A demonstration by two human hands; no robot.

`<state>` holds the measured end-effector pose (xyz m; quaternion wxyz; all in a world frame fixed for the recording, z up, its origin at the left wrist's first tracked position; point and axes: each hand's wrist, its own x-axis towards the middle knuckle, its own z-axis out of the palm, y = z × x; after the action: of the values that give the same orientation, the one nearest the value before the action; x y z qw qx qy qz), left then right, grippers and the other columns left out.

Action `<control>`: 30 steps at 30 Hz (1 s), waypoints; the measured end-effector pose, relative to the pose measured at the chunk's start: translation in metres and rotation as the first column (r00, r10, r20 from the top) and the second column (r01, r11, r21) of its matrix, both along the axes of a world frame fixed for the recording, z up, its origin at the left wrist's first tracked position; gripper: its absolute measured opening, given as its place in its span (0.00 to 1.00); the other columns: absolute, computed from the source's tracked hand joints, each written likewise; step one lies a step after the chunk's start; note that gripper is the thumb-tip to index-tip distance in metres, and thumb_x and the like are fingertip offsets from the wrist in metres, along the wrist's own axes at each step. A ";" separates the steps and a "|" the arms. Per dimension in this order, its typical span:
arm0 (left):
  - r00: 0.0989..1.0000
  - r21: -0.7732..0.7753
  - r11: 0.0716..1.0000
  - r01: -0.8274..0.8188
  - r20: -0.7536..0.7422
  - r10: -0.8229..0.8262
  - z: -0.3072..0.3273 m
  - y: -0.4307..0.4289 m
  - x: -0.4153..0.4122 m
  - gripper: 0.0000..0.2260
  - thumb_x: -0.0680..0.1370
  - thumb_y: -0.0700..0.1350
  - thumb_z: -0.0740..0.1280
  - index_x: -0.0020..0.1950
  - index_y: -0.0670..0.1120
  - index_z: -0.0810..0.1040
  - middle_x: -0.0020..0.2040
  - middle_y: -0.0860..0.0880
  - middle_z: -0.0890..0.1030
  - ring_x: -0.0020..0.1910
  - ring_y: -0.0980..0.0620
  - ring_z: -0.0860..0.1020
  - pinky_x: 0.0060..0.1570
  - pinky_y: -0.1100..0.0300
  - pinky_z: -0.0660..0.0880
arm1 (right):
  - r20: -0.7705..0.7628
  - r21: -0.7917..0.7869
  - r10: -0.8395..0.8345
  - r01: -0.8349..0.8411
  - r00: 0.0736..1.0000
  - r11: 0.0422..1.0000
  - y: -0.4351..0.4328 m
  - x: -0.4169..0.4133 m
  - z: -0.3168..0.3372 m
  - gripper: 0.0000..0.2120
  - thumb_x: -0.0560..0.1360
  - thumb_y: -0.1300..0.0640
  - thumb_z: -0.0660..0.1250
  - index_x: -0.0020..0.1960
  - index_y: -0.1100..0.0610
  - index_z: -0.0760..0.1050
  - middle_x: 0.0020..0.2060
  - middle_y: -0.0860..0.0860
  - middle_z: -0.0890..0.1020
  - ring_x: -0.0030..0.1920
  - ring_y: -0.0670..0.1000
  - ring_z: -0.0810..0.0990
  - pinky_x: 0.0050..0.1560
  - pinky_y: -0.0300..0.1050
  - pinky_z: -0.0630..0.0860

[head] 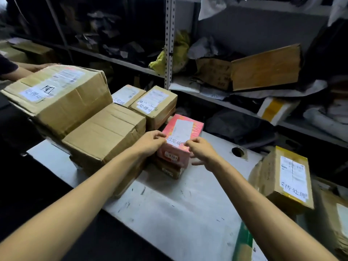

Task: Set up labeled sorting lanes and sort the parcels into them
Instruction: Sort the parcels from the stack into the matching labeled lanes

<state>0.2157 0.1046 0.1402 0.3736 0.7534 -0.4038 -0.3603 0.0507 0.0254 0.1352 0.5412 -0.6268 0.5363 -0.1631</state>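
**Two hands at a pink parcel on a sorting table**

A white table top (178,204), scuffed with dark streaks and pierced by a round hole (237,152), lies before grey metal shelving (169,44) crowded with dark bags and opened cartons (the room is dim). At the left are brown corrugated boxes: a large tilted carton (60,102) bearing a printed waybill and a handwritten slip, a plain taped carton (105,132) just in front of it, and a smaller labelled carton (154,107) behind.

The pink parcel (196,129), a glossy rectangular box, rests on a flat brown carton (169,171) near the table's middle. Both forearms reach forward. The left hand (150,142) pinches the left end of a white label strip (176,141) lying on the parcel's near top edge. The right hand (202,151) pinches its right end between thumb and forefinger, with the other fingers loosely spread. A yellow-taped carton (286,178) leans at the table's right.
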 end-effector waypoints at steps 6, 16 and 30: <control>0.980 0.102 0.986 -0.135 0.163 0.118 -0.036 -0.059 0.001 0.23 0.77 0.50 0.64 0.72 0.47 0.70 0.67 0.44 0.76 0.67 0.42 0.70 0.67 0.53 0.68 | -0.045 0.125 -0.153 0.157 0.987 0.980 -0.064 0.004 -0.039 0.23 0.78 0.51 0.66 0.68 0.58 0.64 0.51 0.51 0.74 0.49 0.53 0.75 0.58 0.63 0.79; 0.975 0.176 0.971 -0.165 0.178 0.134 -0.068 -0.093 0.005 0.24 0.76 0.46 0.66 0.70 0.41 0.67 0.68 0.41 0.73 0.66 0.40 0.72 0.63 0.51 0.70 | -0.031 0.282 -0.194 0.195 0.981 0.940 -0.100 0.028 -0.078 0.28 0.75 0.48 0.71 0.67 0.56 0.63 0.58 0.53 0.79 0.47 0.51 0.79 0.45 0.58 0.80; 0.981 0.288 0.948 -0.134 0.171 0.087 -0.076 -0.110 0.001 0.42 0.69 0.57 0.75 0.74 0.44 0.58 0.72 0.40 0.63 0.70 0.40 0.67 0.69 0.46 0.67 | -0.072 0.301 -0.101 0.118 0.992 0.946 -0.111 0.003 -0.072 0.31 0.73 0.51 0.73 0.71 0.49 0.62 0.58 0.53 0.79 0.55 0.54 0.80 0.49 0.57 0.76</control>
<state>0.2163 -0.0052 0.0644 0.2426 0.8484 -0.3297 -0.3356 0.0537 -0.0855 0.0629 0.6064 -0.5093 0.6038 -0.0908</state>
